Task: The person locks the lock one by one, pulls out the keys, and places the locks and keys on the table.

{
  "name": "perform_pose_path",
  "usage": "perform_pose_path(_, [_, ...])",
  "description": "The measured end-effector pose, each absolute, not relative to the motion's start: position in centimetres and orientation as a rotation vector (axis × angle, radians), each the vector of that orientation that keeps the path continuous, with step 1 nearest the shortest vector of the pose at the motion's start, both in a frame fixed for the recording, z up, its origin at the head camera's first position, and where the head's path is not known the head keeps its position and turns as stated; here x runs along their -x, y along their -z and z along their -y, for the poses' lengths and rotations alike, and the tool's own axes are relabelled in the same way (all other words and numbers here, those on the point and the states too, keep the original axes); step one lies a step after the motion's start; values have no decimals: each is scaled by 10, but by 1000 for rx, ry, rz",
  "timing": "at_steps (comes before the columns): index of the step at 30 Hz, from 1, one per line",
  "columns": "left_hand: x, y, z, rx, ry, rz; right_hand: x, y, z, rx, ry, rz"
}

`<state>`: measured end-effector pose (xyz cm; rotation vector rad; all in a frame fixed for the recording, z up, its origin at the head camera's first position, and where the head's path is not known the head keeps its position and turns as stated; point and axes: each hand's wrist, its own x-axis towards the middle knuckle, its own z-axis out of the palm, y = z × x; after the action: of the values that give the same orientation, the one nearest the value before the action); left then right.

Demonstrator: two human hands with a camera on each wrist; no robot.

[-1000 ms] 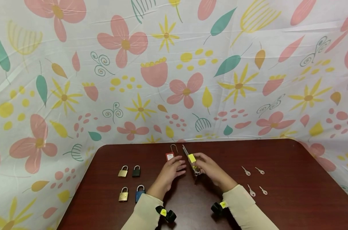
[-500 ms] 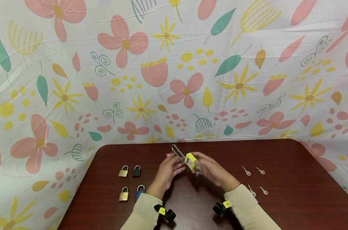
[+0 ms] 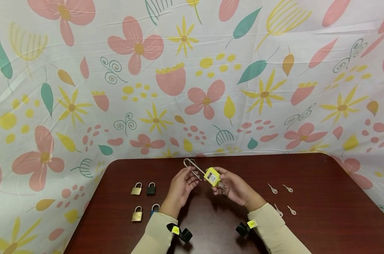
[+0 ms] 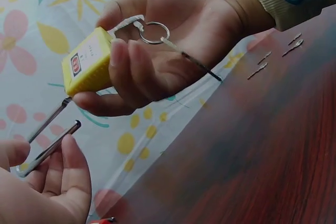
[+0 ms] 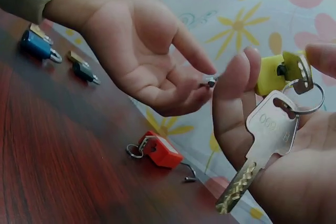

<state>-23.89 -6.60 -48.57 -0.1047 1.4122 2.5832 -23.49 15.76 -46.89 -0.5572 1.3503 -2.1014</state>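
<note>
My right hand (image 3: 234,187) holds a yellow padlock (image 3: 212,176) by its body, label facing up. Its long metal shackle (image 3: 198,167) points to the left, one leg in the body and the other leg's end free. My left hand (image 3: 180,185) pinches the shackle near its bend, between thumb and fingers. One key (image 5: 303,72) sits in the yellow padlock's keyway. A second key (image 5: 268,129) dangles from the same ring (image 4: 155,32) by the right palm. Behind the left hand a red padlock (image 5: 160,153) lies on the table, mostly hidden in the head view.
On the left of the brown table (image 3: 109,233) lie two brass padlocks (image 3: 136,189), a black padlock (image 3: 151,189) and a blue padlock (image 3: 154,209), partly behind the left sleeve. Several loose keys (image 3: 272,189) lie at the right. A floral cloth (image 3: 192,88) hangs behind.
The yellow padlock has turned so its label faces up and its shackle has swung to the left. My left hand has taken hold of the shackle.
</note>
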Motion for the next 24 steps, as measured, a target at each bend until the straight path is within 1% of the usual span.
perform_pose_path(10, [241, 483, 71, 187, -2593, -1436, 236, 473, -157, 633, 2025, -1501])
perform_pose_path(19, [242, 481, 75, 166, -2575, -1501, 236, 474, -155, 638, 1990, -1719])
perform_pose_path(24, [241, 476, 76, 107, -2563, -1541, 237, 477, -154, 601, 1987, -1813])
